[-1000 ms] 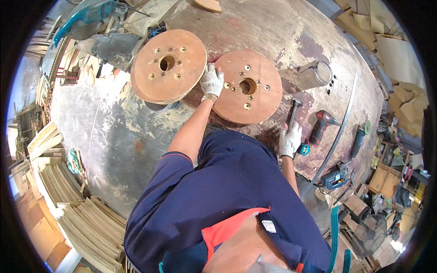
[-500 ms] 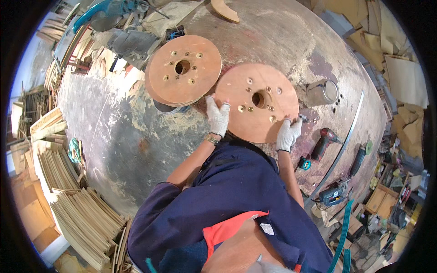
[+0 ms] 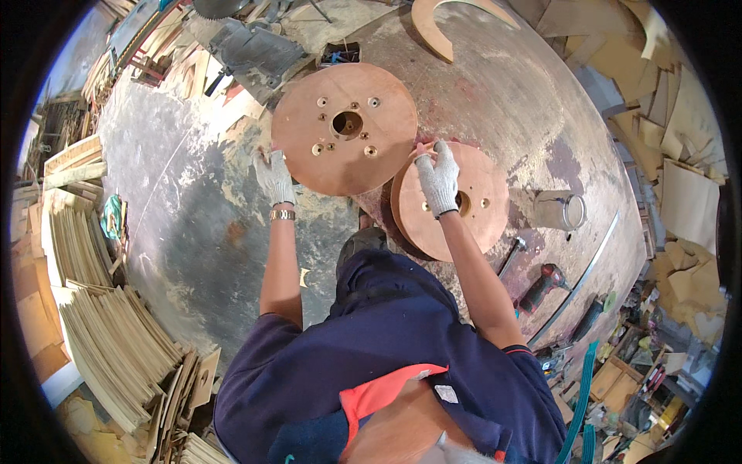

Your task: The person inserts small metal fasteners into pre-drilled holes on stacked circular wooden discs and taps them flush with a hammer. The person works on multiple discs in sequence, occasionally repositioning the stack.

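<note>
A round plywood disc (image 3: 344, 164) with a centre hole and several smaller holes is held between my two gloved hands, over the left-hand stack, which it mostly hides. My left hand (image 3: 274, 179) grips its lower left edge. Its lower right edge is at the fingertips of my right hand (image 3: 438, 179), which crosses above a second plywood disc (image 3: 483, 174). That second disc lies on the right, on top of at least one more, partly covered by my right hand and forearm. Whether the held disc touches what is under it, I cannot tell.
To the right lie a hammer (image 3: 512, 257), a red and black cordless driver (image 3: 541, 288), a glass jar (image 3: 558, 210) on its side and a long metal strip (image 3: 578, 284). Curved wooden pieces (image 3: 423, 25) lie far off. Stacked wooden strips (image 3: 120, 348) stand at left; my shoe (image 3: 359, 246) is near.
Both hands have moved left, carrying the top disc from the right-hand pile to above the left-hand stack. Another disc now shows on the right. My view has shifted slightly.
</note>
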`<act>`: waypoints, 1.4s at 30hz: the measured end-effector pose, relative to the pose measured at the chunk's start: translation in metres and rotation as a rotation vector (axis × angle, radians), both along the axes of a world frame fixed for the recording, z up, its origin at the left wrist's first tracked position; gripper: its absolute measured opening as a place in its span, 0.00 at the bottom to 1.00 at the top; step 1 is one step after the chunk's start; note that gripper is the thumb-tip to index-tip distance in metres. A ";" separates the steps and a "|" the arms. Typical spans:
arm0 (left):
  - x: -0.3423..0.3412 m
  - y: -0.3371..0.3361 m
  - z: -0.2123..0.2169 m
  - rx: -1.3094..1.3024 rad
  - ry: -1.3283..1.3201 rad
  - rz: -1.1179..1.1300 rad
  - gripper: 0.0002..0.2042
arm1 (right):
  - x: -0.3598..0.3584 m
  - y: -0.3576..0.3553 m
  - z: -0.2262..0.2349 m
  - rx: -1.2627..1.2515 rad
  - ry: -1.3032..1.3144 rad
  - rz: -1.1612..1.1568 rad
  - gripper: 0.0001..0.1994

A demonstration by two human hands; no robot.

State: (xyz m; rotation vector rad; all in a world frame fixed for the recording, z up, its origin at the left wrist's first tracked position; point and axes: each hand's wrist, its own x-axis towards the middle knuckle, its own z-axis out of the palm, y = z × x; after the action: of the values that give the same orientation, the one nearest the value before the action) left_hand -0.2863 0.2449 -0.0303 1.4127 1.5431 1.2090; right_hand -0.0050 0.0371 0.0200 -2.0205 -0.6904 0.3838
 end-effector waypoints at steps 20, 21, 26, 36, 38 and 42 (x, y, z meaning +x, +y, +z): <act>-0.043 0.035 -0.077 -0.392 -0.691 -0.166 0.20 | -0.030 0.120 -0.038 -0.222 0.250 -0.113 0.22; -0.023 0.027 -0.051 -0.404 -0.591 -0.146 0.20 | -0.023 0.114 -0.035 -0.248 0.275 -0.073 0.21; 0.005 0.013 0.024 -0.404 -0.051 0.008 0.32 | 0.000 0.047 0.003 -0.064 0.380 0.068 0.23; 0.138 -0.101 0.057 0.361 0.073 -0.700 0.16 | -0.004 -0.240 -0.046 -0.263 -0.101 -0.753 0.21; 0.179 -0.148 0.050 0.210 0.120 -1.005 0.14 | -0.006 -0.282 -0.064 -0.544 -0.251 -0.861 0.26; 0.262 -0.253 0.041 0.114 0.174 -1.522 0.14 | -0.020 -0.328 -0.080 -0.684 -0.210 -0.754 0.24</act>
State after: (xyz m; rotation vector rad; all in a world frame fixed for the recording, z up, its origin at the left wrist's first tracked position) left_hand -0.0241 -0.0085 0.0110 2.0765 0.1382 0.1935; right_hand -0.0249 -0.2913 -0.0599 -2.8057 0.1617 -0.0661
